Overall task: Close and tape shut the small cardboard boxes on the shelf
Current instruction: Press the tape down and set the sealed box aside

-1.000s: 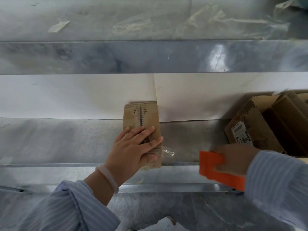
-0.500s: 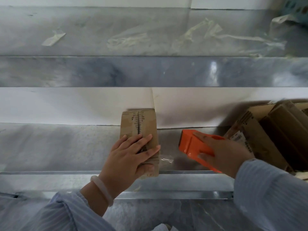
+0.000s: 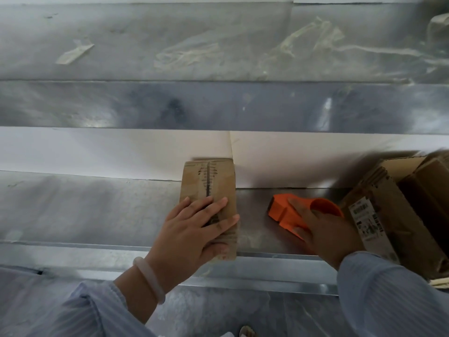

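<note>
Fingers of the left hand lie straight and slightly spread, pressed flat on the top face of the small cardboard box; the thumb lies along the near right part of that face. The box is closed, its flaps meeting at a centre seam marked by torn paper. It rests on the metal shelf with its far end against the white back panel. A pale bracelet circles the wrist below the box. To the right of the box, apart from it, the right hand grips an orange tape dispenser, fingers curled over its body; whether the dispenser touches the shelf cannot be told. Further right of the box stand larger open cartons, one bearing a white printed label. Above the box, an upper shelf carries tape scraps.
</note>
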A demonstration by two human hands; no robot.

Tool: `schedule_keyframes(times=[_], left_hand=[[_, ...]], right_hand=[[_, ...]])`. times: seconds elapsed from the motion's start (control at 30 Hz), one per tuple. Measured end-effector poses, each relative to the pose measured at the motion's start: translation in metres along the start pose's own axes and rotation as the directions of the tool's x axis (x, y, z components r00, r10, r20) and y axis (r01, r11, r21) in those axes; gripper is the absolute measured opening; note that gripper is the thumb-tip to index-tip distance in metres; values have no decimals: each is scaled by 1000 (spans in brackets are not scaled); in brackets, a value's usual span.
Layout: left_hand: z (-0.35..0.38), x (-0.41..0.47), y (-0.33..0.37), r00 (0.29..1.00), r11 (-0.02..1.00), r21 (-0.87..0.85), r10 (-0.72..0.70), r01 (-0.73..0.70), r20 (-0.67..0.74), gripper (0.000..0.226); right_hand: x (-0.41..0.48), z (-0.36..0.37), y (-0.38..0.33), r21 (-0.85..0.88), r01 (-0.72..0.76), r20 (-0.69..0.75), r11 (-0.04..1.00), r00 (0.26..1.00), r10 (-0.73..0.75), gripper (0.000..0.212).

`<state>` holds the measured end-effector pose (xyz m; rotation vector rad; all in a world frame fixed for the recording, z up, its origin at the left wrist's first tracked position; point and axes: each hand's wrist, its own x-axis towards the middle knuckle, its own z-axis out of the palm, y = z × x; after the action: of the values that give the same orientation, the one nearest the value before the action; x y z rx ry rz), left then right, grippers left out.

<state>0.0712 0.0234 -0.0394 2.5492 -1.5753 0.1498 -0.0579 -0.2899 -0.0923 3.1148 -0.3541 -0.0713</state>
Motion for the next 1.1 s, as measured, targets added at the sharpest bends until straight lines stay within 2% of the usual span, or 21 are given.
schedule_keyframes(times=[0.2,0.3,0.37,0.4,0.47,0.5,0.53,0.57,0.63,0.67,0.7,0.73,0.77,0.8,0.83,0.87,0.9,0.97,1.1], left_hand=[[-4,-3,1,999,1000,-28,5,-4,35,65],[-10,-3,5,998,991,-125,-49,51,26,65],[-14,-3,4,996,952,-292,-93,92,12,61],[-16,-3,2,994,903,-414,-109,110,27,59],[-22,-3,-1,982,692,-708,-188,144,16,53],[-25,-3,-1,964,580,-799,-266,159,-1,57],[-27,-3,0,937,530,-830,-349,174,-26,65],[-29,-4,0,908,564,-805,-411,183,-81,69],[-29,-6,-1,865,744,-636,-440,202,-241,63],[-26,-7,-3,845,784,-582,-449,216,-291,57],[-21,-9,-5,814,767,-594,-495,243,-305,49],[-19,-13,-4,768,694,-654,-583,303,-263,40],[-18,-18,-3,713,549,-748,-685,373,-147,36],[-18,-24,0,660,356,-834,-751,422,13,43],[-16,-29,4,627,164,-882,-760,442,173,52],[-14,-35,8,614,5,-896,-730,445,301,56],[-14,-40,12,612,-108,-891,-690,441,387,57],[-13,-47,18,613,-225,-878,-643,422,459,51],[-9,-54,17,611,-359,-865,-612,351,502,51]], right_hand=[[-1,-1,2,-132,-39,-167,990,986,17,62],[2,-8,0,-171,-92,-188,981,980,59,68],[3,-15,-4,-167,-117,-145,979,985,93,70],[3,-17,-5,-161,-129,-125,978,986,109,70],[1,-21,-7,-130,-149,-123,980,983,133,69],[-1,-24,-9,-94,-144,-149,985,980,129,67],[-3,-28,-14,-46,-128,-202,991,973,116,63],[-6,-34,-22,22,-100,-273,995,957,103,56],[-11,-47,-45,276,-34,-349,961,928,133,41],[-14,-53,-60,472,-30,-288,881,939,186,34],[-16,-58,-76,672,-62,-172,738,956,237,27],[-16,-60,-90,827,-129,-27,548,963,268,20],[-16,-61,-103,918,-220,130,330,953,275,19],[-17,-60,-115,937,-324,282,133,924,259,24],[-19,-58,-124,910,-412,411,-45,885,220,32],[-20,-55,-131,871,-461,488,-172,854,182,41],[-23,-53,-137,845,-475,518,-248,841,155,50],[-28,-52,-146,832,-452,513,-322,848,135,55],[-32,-48,-154,832,-397,493,-387,849,190,32]])
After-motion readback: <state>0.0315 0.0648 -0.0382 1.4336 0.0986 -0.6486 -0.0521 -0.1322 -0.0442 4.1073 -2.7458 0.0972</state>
